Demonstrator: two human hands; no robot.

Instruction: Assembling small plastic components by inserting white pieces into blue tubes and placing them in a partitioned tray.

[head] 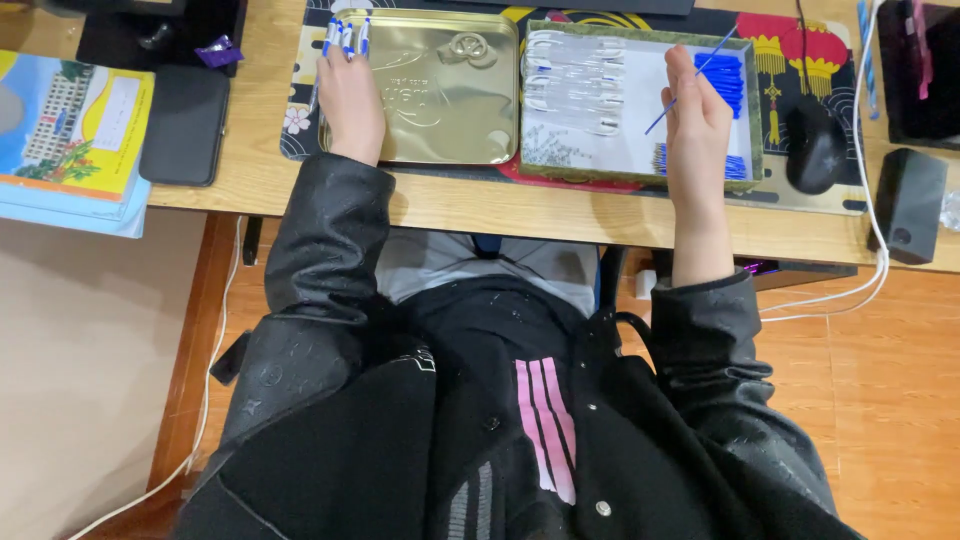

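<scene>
My left hand (350, 95) rests on the left edge of a gold metal tin lid (440, 95), with several small blue-and-white pieces (346, 38) held at its fingertips. My right hand (695, 120) hovers over a shallow green-rimmed tray (640, 178) and pinches a thin blue stick (690, 82) that slants up to the right. Inside the tray lie rows of clear plastic pieces (575, 80) on the left and piles of blue sticks (722, 80) on the right.
A patterned desk mat (800, 45) lies under tin and tray on a wooden desk (450, 205). A black mouse (815, 145) and black speaker (908, 205) sit to the right. A dark phone (185, 122) and a colourful book (70, 125) lie left. White cables (850, 290) hang down.
</scene>
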